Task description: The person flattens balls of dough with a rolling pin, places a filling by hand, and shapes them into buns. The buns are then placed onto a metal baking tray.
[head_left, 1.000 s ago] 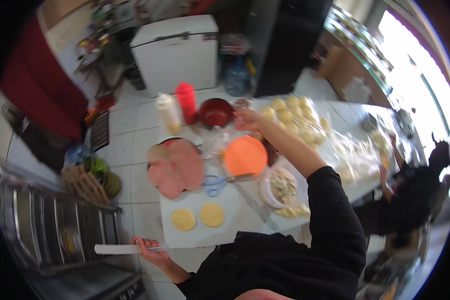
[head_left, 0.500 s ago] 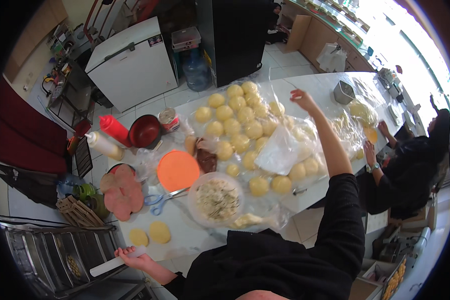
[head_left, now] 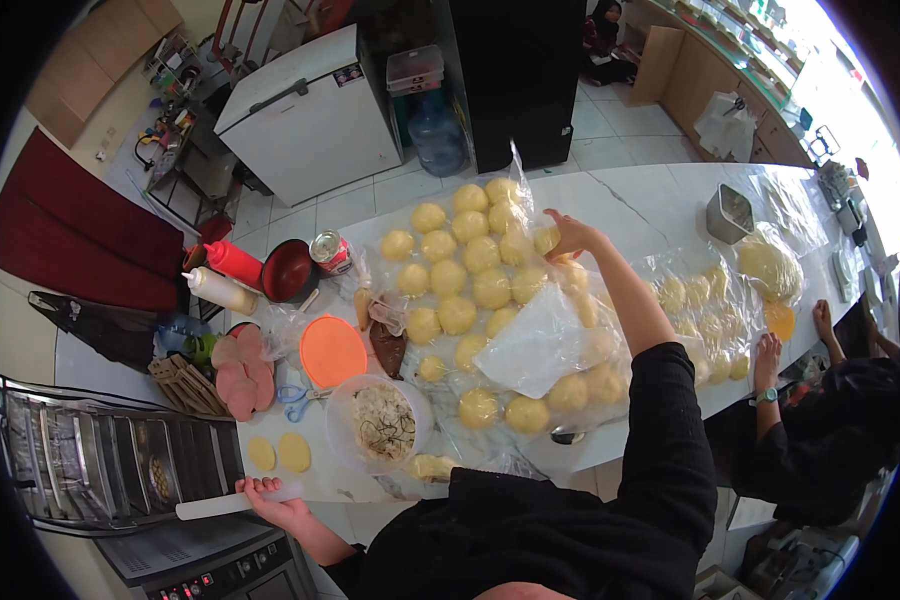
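Round pale-yellow dough balls (head_left: 491,288) are laid on the white marbled table (head_left: 650,205), mostly left and bodyward of the nearer right hand (head_left: 569,237); its grip cannot be told. Smooth white cylindrical rod (head_left: 210,507) is grasped crosswise by left hand (head_left: 272,504).

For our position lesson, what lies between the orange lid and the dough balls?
Head view: a plastic bag with dark brown contents lies between the orange lid and the dough balls.
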The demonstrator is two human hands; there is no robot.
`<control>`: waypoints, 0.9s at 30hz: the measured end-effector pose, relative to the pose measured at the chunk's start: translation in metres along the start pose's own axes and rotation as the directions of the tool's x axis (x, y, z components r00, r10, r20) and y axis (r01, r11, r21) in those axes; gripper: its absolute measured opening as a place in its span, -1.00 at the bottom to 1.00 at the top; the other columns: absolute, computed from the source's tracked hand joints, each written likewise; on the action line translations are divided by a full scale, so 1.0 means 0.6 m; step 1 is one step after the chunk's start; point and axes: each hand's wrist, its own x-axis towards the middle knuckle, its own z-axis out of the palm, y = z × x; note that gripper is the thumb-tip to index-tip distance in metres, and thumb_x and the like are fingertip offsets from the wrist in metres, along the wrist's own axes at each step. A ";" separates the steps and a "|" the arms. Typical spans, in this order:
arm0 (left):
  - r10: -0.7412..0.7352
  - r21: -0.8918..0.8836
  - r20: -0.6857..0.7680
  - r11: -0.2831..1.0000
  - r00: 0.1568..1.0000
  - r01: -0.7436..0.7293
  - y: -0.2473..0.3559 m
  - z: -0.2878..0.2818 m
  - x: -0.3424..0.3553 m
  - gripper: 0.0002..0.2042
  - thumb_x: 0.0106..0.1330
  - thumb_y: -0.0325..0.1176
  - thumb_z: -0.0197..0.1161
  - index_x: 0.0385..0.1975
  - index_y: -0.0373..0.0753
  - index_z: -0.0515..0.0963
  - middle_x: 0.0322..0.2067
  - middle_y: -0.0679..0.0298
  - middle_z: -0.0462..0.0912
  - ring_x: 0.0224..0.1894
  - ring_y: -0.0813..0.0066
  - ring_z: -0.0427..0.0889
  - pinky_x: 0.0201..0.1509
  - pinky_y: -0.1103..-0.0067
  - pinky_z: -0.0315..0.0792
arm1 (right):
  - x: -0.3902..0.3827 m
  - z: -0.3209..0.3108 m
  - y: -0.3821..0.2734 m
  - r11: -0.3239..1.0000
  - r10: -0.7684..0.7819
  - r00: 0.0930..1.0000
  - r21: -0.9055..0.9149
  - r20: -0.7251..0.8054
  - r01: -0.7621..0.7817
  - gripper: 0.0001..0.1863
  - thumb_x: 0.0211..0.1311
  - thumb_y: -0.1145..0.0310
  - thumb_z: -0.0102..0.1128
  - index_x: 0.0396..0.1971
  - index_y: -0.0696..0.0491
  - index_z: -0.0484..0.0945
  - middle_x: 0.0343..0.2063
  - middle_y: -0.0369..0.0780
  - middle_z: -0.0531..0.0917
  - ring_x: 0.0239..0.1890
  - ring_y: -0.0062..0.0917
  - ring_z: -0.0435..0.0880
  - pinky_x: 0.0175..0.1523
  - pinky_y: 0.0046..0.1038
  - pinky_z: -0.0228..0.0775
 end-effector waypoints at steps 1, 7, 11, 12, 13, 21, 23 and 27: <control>-0.016 -0.020 0.009 1.000 1.000 0.017 -0.002 0.002 -0.004 -0.94 0.24 -0.45 -0.02 -0.35 -0.09 0.32 -0.70 0.51 0.20 -0.70 0.75 0.17 -0.63 0.75 0.11 | 0.008 -0.009 0.019 0.985 -0.057 0.991 0.170 0.124 0.036 -0.04 -0.33 0.50 0.34 0.20 -0.13 0.07 0.09 -0.12 0.22 0.05 -0.25 0.36 -0.22 -0.30 0.57; -0.063 -0.035 0.013 0.997 0.998 0.064 -0.015 0.006 -0.015 -0.94 0.24 -0.45 -0.04 -0.36 -0.08 0.31 -0.68 0.51 0.20 -0.69 0.75 0.17 -0.63 0.76 0.11 | 0.032 -0.009 0.060 0.952 -0.259 0.941 0.220 0.219 0.211 -0.15 -0.39 0.51 0.32 0.11 -0.08 0.25 0.06 -0.12 0.27 0.00 -0.28 0.42 -0.22 -0.33 0.56; -0.090 -0.070 0.021 0.993 0.996 0.091 -0.016 0.007 -0.008 -0.94 0.24 -0.45 -0.03 -0.35 -0.08 0.31 -0.68 0.51 0.19 -0.69 0.75 0.17 -0.63 0.75 0.11 | 0.064 0.027 0.094 0.793 -0.548 0.828 -0.388 -0.116 0.470 -0.30 -0.41 0.45 0.34 -0.03 -0.06 0.42 -0.11 -0.10 0.47 -0.14 -0.31 0.53 -0.25 -0.38 0.57; -0.092 -0.074 0.019 0.993 0.996 0.094 -0.014 0.004 -0.006 -0.94 0.24 -0.45 -0.03 -0.35 -0.08 0.31 -0.68 0.51 0.19 -0.69 0.75 0.17 -0.63 0.75 0.11 | 0.066 0.025 0.102 0.791 -0.549 0.828 -0.393 -0.116 0.470 -0.30 -0.41 0.45 0.34 -0.03 -0.06 0.42 -0.11 -0.10 0.47 -0.14 -0.31 0.53 -0.25 -0.38 0.57; -0.067 -0.068 -0.008 0.995 0.998 0.066 -0.006 -0.005 -0.003 -0.93 0.24 -0.45 -0.04 -0.35 -0.08 0.31 -0.68 0.51 0.19 -0.69 0.75 0.17 -0.63 0.75 0.11 | 0.060 0.024 0.086 0.855 -0.464 0.873 -0.334 -0.153 0.396 -0.33 -0.41 0.47 0.34 -0.06 -0.03 0.44 -0.19 -0.14 0.52 -0.11 -0.38 0.52 -0.25 -0.42 0.56; -0.012 -0.080 -0.078 0.997 0.997 0.006 0.021 -0.075 0.067 -0.92 0.23 -0.46 -0.02 -0.34 -0.09 0.31 -0.67 0.50 0.19 -0.69 0.73 0.16 -0.62 0.75 0.11 | -0.022 -0.073 0.175 0.268 0.250 0.859 0.884 -0.447 0.383 -0.58 0.00 0.40 0.20 -0.09 0.12 0.39 -0.23 -0.14 0.51 -0.15 -0.38 0.52 -0.08 -0.31 0.47; 0.018 -0.116 -0.043 0.993 0.999 -0.023 0.026 -0.109 0.099 -0.92 0.22 -0.45 -0.01 -0.34 -0.08 0.31 -0.66 0.51 0.19 -0.67 0.74 0.16 -0.60 0.74 0.11 | -0.059 -0.114 0.216 -0.116 0.082 0.902 0.895 -0.423 0.430 -0.67 0.07 0.37 0.12 -0.15 0.16 0.39 -0.19 -0.13 0.48 -0.13 -0.35 0.49 0.06 -0.29 0.37; -0.046 -0.113 -0.066 0.993 0.997 0.038 0.023 -0.155 0.177 -0.89 0.19 -0.45 0.04 -0.35 -0.06 0.31 -0.64 0.53 0.20 -0.67 0.75 0.14 -0.61 0.74 0.11 | -0.220 -0.125 0.162 -0.079 -0.035 0.788 0.788 -0.615 0.611 -0.63 0.13 0.38 0.04 -0.09 0.24 0.32 -0.11 -0.09 0.45 -0.07 -0.35 0.45 0.10 -0.36 0.29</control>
